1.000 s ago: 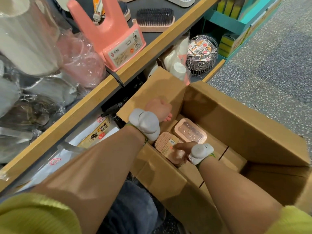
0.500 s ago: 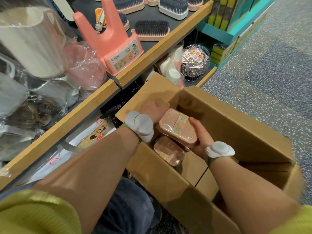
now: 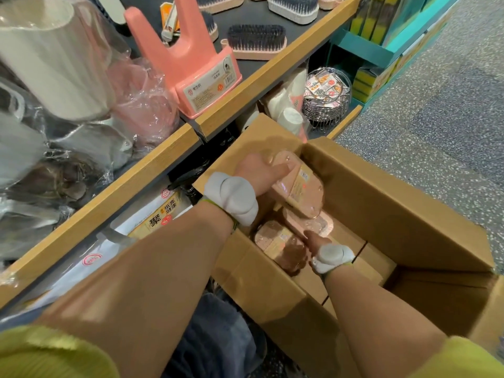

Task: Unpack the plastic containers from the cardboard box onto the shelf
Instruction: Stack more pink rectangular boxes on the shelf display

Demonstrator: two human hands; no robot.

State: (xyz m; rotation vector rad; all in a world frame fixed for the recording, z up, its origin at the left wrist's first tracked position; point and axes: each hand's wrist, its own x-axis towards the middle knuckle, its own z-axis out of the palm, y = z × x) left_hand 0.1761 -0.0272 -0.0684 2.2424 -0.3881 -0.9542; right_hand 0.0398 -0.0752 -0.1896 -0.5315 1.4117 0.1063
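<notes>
- Two hands work at our cardboard box (image 3: pixel 381 214), the one landmark we place everything by in the single head view.
- Our left hand (image 3: pixel 261 173) is above the box's far left corner, thumb laid along the top and fingers curled under a pink plastic container (image 3: pixel 298 186), which it holds tilted over the box opening.
- Our right hand (image 3: pixel 311 241) is down inside the box, near its left wall; its fingers are hidden in shadow against a second container (image 3: pixel 275 241), so we cannot tell whether they grip it or only touch it.
- Between these two, deeper in the box, lies a third container (image 3: pixel 317 223), partly covered by the held one.
- Each wrist wears a grey padded band (image 3: pixel 231 197).
- Left of the box runs the shelf (image 3: pixel 152 165), its wooden edge just beside the box flap.
- On the shelf's upper level, beyond the box, stand a pink plastic stand (image 3: pixel 191 64) and bristle brushes (image 3: pixel 256 40); wrapped jugs (image 3: pixel 54 58) sit further left.
- Beyond the box's far corner, on the lower level, is a wire basket (image 3: pixel 327 96) of small packets.
</notes>
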